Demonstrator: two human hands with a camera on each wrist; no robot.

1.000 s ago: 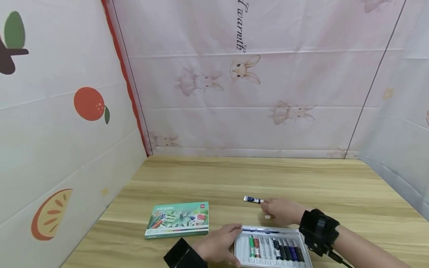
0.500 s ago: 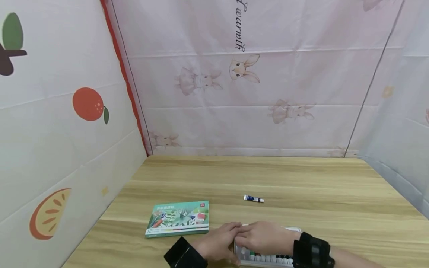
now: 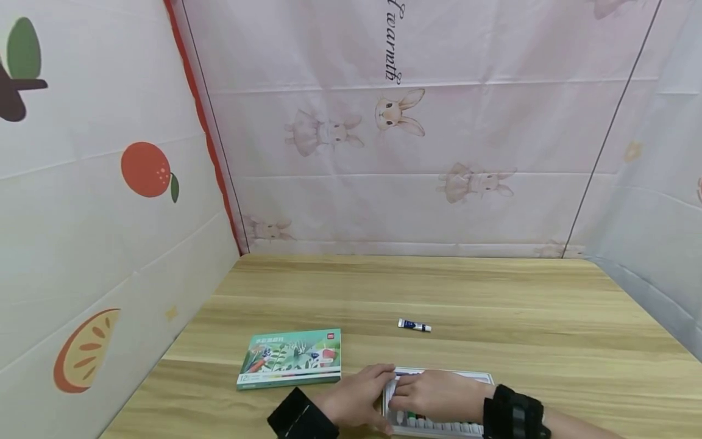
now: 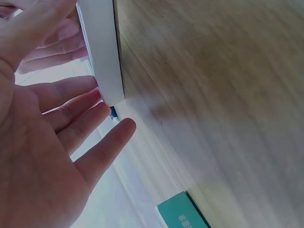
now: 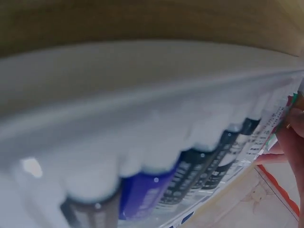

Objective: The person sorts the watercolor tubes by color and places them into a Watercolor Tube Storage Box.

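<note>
My left hand (image 3: pixel 359 396) rests along the left end of a white plastic paint tray (image 3: pixel 478 374), fingers fairly straight against its side in the left wrist view. My right hand (image 3: pixel 433 393) is over the tray's left part, its fingers bent at a paint tube with a white cap (image 3: pixel 400 417), which they mostly hide. Several more paint tubes stand in a row to its right; in the right wrist view a purple tube (image 5: pixel 145 192) and dark ones show through clear slots. A single blue and white paint tube (image 3: pixel 414 325) lies on the table behind the tray.
A flat green paint box (image 3: pixel 290 358) with a plant picture lies left of the tray, close to my left hand. The wooden table (image 3: pixel 521 305) ends at a pink rabbit-print cloth (image 3: pixel 340 207) behind, with cloth walls on both sides.
My right hand has come from the table behind the tray, with a small paint tube, to the tray's left end, then shifted slightly. The blue tube and left hand stay in place.
</note>
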